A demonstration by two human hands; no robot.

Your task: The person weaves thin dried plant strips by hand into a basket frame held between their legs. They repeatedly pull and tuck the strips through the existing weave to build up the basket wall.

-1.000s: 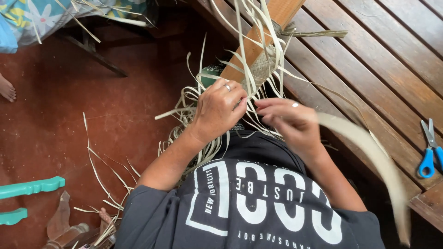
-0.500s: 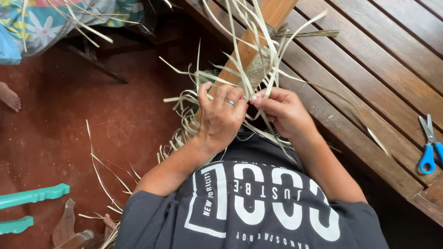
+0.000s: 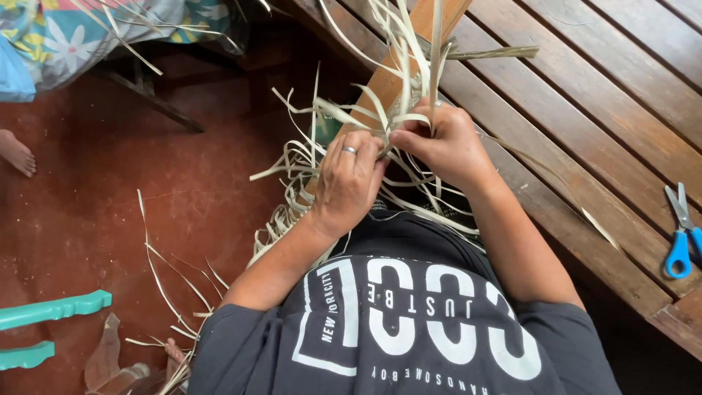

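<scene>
My left hand (image 3: 349,183), with a ring on one finger, grips a bundle of pale dried leaf strips (image 3: 322,117) just in front of my chest. My right hand (image 3: 442,143) pinches other strips of the same woven piece (image 3: 409,88), which rests against a slanted wooden plank (image 3: 387,84). The two hands touch at the fingertips. Loose strip ends fan out upward and down to the left. The weave itself is mostly hidden behind my fingers.
A slatted wooden bench (image 3: 585,110) fills the right side, with blue-handled scissors (image 3: 681,234) near its right edge. Red floor (image 3: 110,212) at left carries scattered strips. Turquoise furniture legs (image 3: 51,311) sit at lower left; another person's bare foot (image 3: 16,152) shows at far left.
My right hand has pulled in from the lower right up to the weave, drawing its long strip in. Both hands have shifted up and now meet at the weave.
</scene>
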